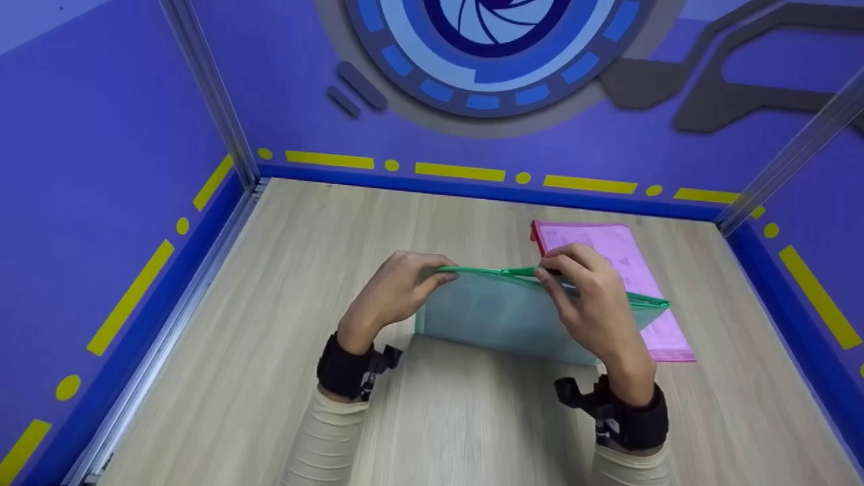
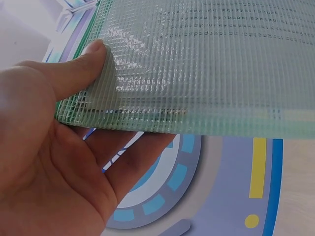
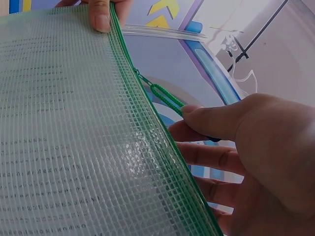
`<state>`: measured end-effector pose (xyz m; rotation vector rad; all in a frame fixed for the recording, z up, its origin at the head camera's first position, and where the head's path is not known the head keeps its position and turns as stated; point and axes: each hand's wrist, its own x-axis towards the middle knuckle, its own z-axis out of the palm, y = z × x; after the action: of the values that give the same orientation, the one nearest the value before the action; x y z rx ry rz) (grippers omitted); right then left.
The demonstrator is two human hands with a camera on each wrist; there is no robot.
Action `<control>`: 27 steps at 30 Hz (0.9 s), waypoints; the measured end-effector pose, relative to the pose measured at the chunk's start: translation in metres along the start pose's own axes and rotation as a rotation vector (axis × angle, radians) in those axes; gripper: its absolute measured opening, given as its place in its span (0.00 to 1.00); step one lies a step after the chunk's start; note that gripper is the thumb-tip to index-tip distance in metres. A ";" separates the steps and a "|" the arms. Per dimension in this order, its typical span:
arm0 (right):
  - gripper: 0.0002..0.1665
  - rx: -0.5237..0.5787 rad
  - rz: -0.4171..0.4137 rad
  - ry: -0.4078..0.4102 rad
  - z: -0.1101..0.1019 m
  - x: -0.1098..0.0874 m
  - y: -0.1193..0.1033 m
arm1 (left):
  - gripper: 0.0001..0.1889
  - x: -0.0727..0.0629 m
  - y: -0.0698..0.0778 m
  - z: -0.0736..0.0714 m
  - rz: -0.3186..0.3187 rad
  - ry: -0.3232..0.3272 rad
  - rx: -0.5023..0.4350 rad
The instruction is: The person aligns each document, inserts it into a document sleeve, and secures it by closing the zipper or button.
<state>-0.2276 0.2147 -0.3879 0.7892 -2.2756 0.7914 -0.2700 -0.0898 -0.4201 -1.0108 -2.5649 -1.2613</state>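
Note:
A green mesh zip pouch (image 1: 499,310) stands on edge above the table, its zipper edge uppermost. My left hand (image 1: 401,287) pinches its upper left corner, the thumb on the near face and the fingers behind. At the zipper edge, my right hand (image 1: 597,310) pinches the green cord pull (image 3: 167,98) between thumb and forefinger. The pull hangs from a small zipper slider (image 3: 137,72). Right of the slider, the zipper edges look parted in the head view. Printed lines (image 2: 211,19) show through the mesh from inside.
A pink zip pouch (image 1: 621,256) with a red zipper end lies flat at the right, partly behind my right hand. Blue panels (image 1: 472,152) with metal corner posts close in the wooden table (image 1: 270,324) at the back and both sides.

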 end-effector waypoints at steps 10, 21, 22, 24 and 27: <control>0.05 -0.007 0.051 0.011 -0.003 -0.001 0.000 | 0.11 -0.001 0.000 -0.004 -0.018 0.013 0.015; 0.06 -0.029 0.061 0.037 -0.009 -0.005 0.004 | 0.10 0.002 -0.003 -0.002 0.023 0.008 0.005; 0.06 -0.033 0.063 0.038 -0.009 -0.005 0.003 | 0.10 0.002 -0.004 -0.003 0.023 0.005 0.004; 0.05 -0.035 0.061 0.031 -0.008 -0.004 0.003 | 0.10 0.001 -0.005 -0.004 0.020 0.009 0.003; 0.05 -0.024 0.039 0.009 -0.001 0.001 0.002 | 0.10 -0.006 -0.008 -0.007 0.003 0.031 0.004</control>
<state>-0.2292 0.2168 -0.3871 0.7311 -2.2950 0.7820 -0.2717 -0.1016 -0.4233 -0.9855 -2.5410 -1.2613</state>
